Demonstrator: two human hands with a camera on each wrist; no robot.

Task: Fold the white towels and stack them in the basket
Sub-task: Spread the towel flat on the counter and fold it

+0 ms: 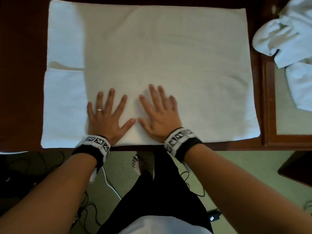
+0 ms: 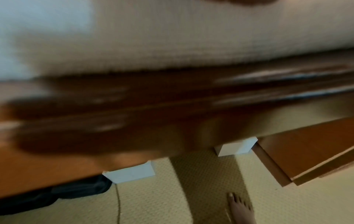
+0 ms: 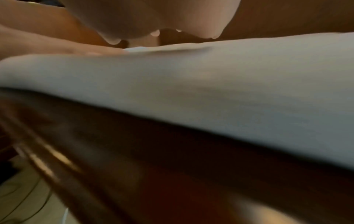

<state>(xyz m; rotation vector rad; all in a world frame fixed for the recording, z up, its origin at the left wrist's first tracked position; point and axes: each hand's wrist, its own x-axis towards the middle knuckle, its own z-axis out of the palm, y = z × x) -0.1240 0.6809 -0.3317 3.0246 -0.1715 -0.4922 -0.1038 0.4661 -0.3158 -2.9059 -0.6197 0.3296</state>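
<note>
Head cam showed both hands flat on the big white towel (image 1: pixel 168 56), which was spread over the dark wood table (image 1: pixel 22 81). My left hand (image 1: pixel 108 114) lay palm-down w/ fingers splayed and straight, gripping nothing, just pressing cloth. Right hand (image 1: pixel 158 114) same: fingers straight, palm down, nothing held, thumb tip nearly meeting the left thumb. Both sat near the table's front edge, w/ most of the towel stretching beyond the fingertips and out to the right of the right hand. Outboard of the left hand the towel looked brighter, w/ a seam or overlap showing partway up; couldn't tell if that was a folded layer or only the light.

Left wrist cam was blurred: towel (image 2: pixel 172 37) above the table edge (image 2: pixel 172 98), carpet below. Right wrist cam gave the underside of the right hand (image 3: pixel 153 18) over the towel (image 3: pixel 210 91), fingertips (image 3: pixel 114 41) touching cloth.

My read: smoothing step, flattening before a fold. Next move prob calls for pinching two corners or one edge and carrying it across to halve the towel, keeping edges lined up. A crumpled pile of white towels (image 1: pixel 290 36) sat well off past the right hand, not yet folded. Basket wasn't in any view.
</note>
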